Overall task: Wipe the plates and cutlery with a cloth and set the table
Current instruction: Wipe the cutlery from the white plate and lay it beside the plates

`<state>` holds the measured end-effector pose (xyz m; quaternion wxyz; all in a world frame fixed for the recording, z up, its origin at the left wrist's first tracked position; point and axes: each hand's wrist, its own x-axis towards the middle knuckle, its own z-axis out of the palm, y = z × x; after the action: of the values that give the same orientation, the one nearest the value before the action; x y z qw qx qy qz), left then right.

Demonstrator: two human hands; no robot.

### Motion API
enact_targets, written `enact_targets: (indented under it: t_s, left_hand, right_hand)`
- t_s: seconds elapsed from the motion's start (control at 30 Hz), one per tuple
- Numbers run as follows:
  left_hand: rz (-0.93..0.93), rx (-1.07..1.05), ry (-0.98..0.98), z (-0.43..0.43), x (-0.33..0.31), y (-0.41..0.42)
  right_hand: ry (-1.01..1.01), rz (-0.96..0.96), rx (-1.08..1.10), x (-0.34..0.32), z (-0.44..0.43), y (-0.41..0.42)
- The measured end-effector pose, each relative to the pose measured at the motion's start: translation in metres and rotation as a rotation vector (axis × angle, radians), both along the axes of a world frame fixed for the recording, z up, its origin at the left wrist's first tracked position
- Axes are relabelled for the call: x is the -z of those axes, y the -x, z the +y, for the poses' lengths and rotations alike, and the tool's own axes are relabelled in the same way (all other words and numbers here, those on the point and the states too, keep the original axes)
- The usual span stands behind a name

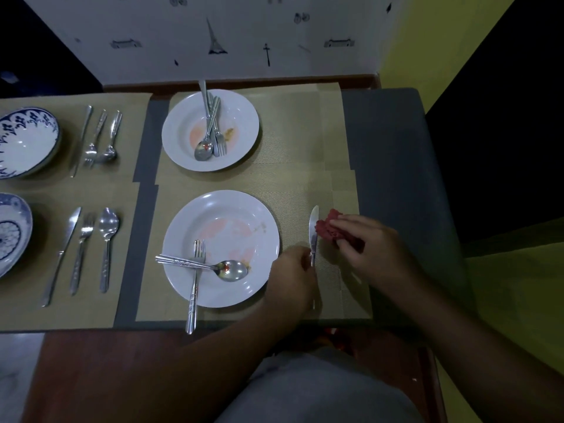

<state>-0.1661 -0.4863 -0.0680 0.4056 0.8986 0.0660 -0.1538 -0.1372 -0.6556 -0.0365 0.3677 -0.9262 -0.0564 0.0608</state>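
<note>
My left hand (291, 271) grips the handle of a table knife (313, 227), whose blade points away from me, to the right of the near white plate (189, 215). My right hand (370, 244) holds a crumpled red cloth (328, 225) against the blade's right side. The near plate carries reddish smears, a fork (195, 282) and a spoon (225, 268) crossed over each other. A far white plate (244, 117), also smeared, holds a spoon, fork and knife (210, 129) bundled together.
On the left placemats lie two sets of knife, fork and spoon (82, 248) (97, 138) beside blue-patterned bowls (27, 141) (10, 233). Beige placemats (305, 148) cover a grey table (393, 178). A patterned wall stands behind it.
</note>
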Motion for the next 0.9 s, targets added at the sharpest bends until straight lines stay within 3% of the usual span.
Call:
enact_targets:
  t_s: [0.07,0.13,0.23,0.53,0.9]
  left_hand:
    - [-0.102,0.249,-0.039,0.004,0.003,0.014]
    - [-0.218,0.576,-0.227,0.011,0.014,0.028]
    - [-0.164,0.783,-0.382,0.019,0.016,0.042]
    - [-0.067,0.798,-0.492,0.028,0.030,0.045]
    - [-0.078,0.742,-0.414,0.034,0.022,0.043]
  right_hand:
    - [-0.016,-0.012,0.010,0.000,0.000,0.000]
    - [-0.015,-0.010,0.019,0.001,0.000,0.000]
    - [0.008,-0.008,0.015,0.001,0.001,0.002]
    - [0.042,-0.013,-0.001,0.001,0.011,0.009]
    - [0.056,-0.034,-0.018,-0.005,0.025,0.011]
